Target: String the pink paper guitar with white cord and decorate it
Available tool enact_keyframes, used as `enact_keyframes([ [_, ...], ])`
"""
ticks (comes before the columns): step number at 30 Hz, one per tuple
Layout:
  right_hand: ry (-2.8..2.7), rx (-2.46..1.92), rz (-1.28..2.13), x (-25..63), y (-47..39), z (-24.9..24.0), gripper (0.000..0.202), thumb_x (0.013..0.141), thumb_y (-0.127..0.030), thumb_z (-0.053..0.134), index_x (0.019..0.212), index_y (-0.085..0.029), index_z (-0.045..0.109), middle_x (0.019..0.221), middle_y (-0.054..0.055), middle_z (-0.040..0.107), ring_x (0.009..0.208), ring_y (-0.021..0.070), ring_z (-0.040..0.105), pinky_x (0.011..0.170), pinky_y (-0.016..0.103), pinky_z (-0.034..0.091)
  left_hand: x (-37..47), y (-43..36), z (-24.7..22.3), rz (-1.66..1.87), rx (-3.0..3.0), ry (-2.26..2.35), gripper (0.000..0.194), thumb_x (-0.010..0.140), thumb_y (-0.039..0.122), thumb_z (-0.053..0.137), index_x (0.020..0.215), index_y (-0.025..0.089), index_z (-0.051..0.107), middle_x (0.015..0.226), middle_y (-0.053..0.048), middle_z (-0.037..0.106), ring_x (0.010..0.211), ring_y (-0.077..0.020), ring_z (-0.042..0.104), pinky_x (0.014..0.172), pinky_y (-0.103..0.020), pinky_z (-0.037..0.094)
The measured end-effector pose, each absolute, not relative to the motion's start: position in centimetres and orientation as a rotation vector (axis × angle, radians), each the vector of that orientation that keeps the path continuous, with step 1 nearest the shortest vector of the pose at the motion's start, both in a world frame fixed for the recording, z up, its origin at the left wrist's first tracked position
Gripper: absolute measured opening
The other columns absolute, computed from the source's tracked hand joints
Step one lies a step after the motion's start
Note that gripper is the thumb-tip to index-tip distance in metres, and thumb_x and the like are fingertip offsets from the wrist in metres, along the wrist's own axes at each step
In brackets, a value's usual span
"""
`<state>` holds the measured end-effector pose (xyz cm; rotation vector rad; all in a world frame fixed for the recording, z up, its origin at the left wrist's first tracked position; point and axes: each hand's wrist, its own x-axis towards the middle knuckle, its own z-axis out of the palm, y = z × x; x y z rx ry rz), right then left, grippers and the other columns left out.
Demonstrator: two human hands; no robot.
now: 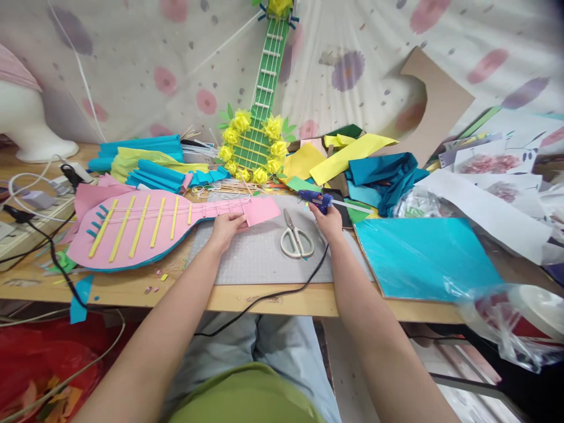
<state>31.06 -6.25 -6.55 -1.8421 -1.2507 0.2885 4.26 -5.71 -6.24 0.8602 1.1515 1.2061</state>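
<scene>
A: Left hand [227,230]?
B: Fingers closed on the neck of the pink-faced, blue-edged paper lute [145,226]. Body on wooden table [132,289], left; neck over grey gridded cutting mat [251,267].
A: Right hand [328,221]?
B: Wrapped around blue plastic glue gun [318,200]. White-handled metal scissors [295,229] lie between the hands.

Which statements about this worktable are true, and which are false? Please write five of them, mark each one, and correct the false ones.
1. The right hand holds a blue glue gun. True.
2. The scissors are in the left hand. False: they lie on the grey mat, and the left hand is on the neck of the pink guitar.
3. Yellow flowers decorate the green guitar. True.
4. The strips across the pink guitar's body are red. False: they are yellow.
5. The scissors' blades are between the two hands. True.
</scene>
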Motion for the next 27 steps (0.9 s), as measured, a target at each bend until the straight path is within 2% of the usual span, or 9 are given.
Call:
enact_keyframes([
  [3, -1.306, -2.015, 0.239, 31.3, -5.8, -7.0, 0.052, 0.073, -0.059, 0.051, 0.101, -0.017, 0.063, 0.093, 0.012, 0.067, 0.091, 0.0266, 0.06, 0.076, 0.034, 0.043, 4.3, -5.7, -6.5, 1.293, 0.821, 1.112, 0.022, 0.057, 0.021, 0.076, 0.073, 0.01, 0.067, 0.064, -0.005, 0.067, 0.062, -0.0167, 0.065, 0.073, -0.036, 0.054],
  [7, -1.444, -2.082, 0.229, 31.1, -5.8, -7.0, 0.053, 0.075, -0.059, 0.049, 0.102, -0.014, 0.059, 0.098, 0.015, 0.064, 0.093, 0.0268, 0.059, 0.077, 0.034, 0.042, 4.2, -5.5, -6.7, 1.422, 0.721, 1.047, 0.015, 0.062, 0.016, 0.073, 0.073, 0.01, 0.065, 0.065, -0.003, 0.067, 0.06, -0.0133, 0.064, 0.075, -0.035, 0.053],
  [10, -1.518, -2.103, -0.042, 30.8, -6.9, -6.0, 0.055, 0.074, -0.053, 0.055, 0.106, -0.008, 0.054, 0.104, 0.019, 0.06, 0.099, 0.0286, 0.054, 0.082, 0.036, 0.039, 4.2, -5.4, -6.7, 1.473, 0.659, 1.001, 0.012, 0.065, 0.014, 0.07, 0.075, 0.01, 0.065, 0.068, -0.004, 0.067, 0.063, -0.013, 0.065, 0.078, -0.034, 0.052],
  [13, -1.595, -2.202, -0.285, 29.7, -9.1, -4.5, 0.049, 0.075, -0.048, 0.056, 0.1, -0.006, 0.052, 0.103, 0.024, 0.057, 0.102, 0.0324, 0.05, 0.084, 0.04, 0.037, 4.1, -5.2, -6.6, 1.521, 0.602, 0.985, 0.012, 0.067, 0.014, 0.07, 0.075, 0.01, 0.063, 0.067, -0.004, 0.067, 0.066, -0.0135, 0.066, 0.081, -0.034, 0.051],
  [15, -1.785, -2.242, -0.144, 28.3, -10.8, -3.8, 0.04, 0.077, -0.048, 0.054, 0.093, -0.011, 0.055, 0.096, 0.02, 0.06, 0.096, 0.0306, 0.054, 0.079, 0.037, 0.039, 4.1, -5.1, -6.5, 1.558, 0.563, 0.972, 0.01, 0.067, 0.014, 0.069, 0.074, 0.011, 0.062, 0.065, -0.003, 0.066, 0.067, -0.0133, 0.066, 0.083, -0.035, 0.051],
  [17, -1.977, -2.269, 0.117, 26.7, -12.2, -3.5, 0.042, 0.077, -0.054, 0.051, 0.088, -0.014, 0.057, 0.091, 0.017, 0.063, 0.087, 0.0285, 0.059, 0.072, 0.035, 0.041, 4.1, -5.1, -6.4, 1.581, 0.533, 0.946, 0.009, 0.069, 0.013, 0.068, 0.074, 0.011, 0.061, 0.064, -0.002, 0.066, 0.069, -0.0134, 0.066, 0.084, -0.035, 0.051],
  [20, -2.054, -2.332, 0.19, 24.7, -13.2, -3.5, 0.048, 0.076, -0.055, 0.052, 0.097, -0.012, 0.056, 0.095, 0.02, 0.064, 0.088, 0.0298, 0.061, 0.069, 0.034, 0.042, 4.1, -5.1, -6.3, 1.591, 0.507, 0.914, 0.007, 0.07, 0.012, 0.066, 0.074, 0.011, 0.06, 0.065, -0.003, 0.067, 0.069, -0.0136, 0.067, 0.086, -0.035, 0.05],
  [23, -2.1, -2.373, 0.214, 24.7, -12.9, -3.1, 0.043, 0.076, -0.048, 0.053, 0.095, -0.01, 0.059, 0.094, 0.021, 0.065, 0.088, 0.0305, 0.062, 0.066, 0.033, 0.042, 4.0, -5.2, -6.3, 1.588, 0.507, 0.889, 0.006, 0.071, 0.012, 0.065, 0.074, 0.012, 0.06, 0.066, -0.002, 0.067, 0.066, -0.012, 0.066, 0.085, -0.034, 0.05],
  [27, -2.086, -2.29, 0.474, 26.9, -11.9, -2.0, 0.024, 0.075, -0.035, 0.052, 0.075, -0.014, 0.063, 0.083, 0.014, 0.068, 0.078, 0.0249, 0.063, 0.061, 0.029, 0.04, 3.7, -5.2, -6.2, 1.579, 0.478, 0.84, 0.004, 0.073, 0.01, 0.063, 0.073, 0.013, 0.06, 0.066, -0.001, 0.067, 0.064, -0.0101, 0.065, 0.083, -0.032, 0.051],
])
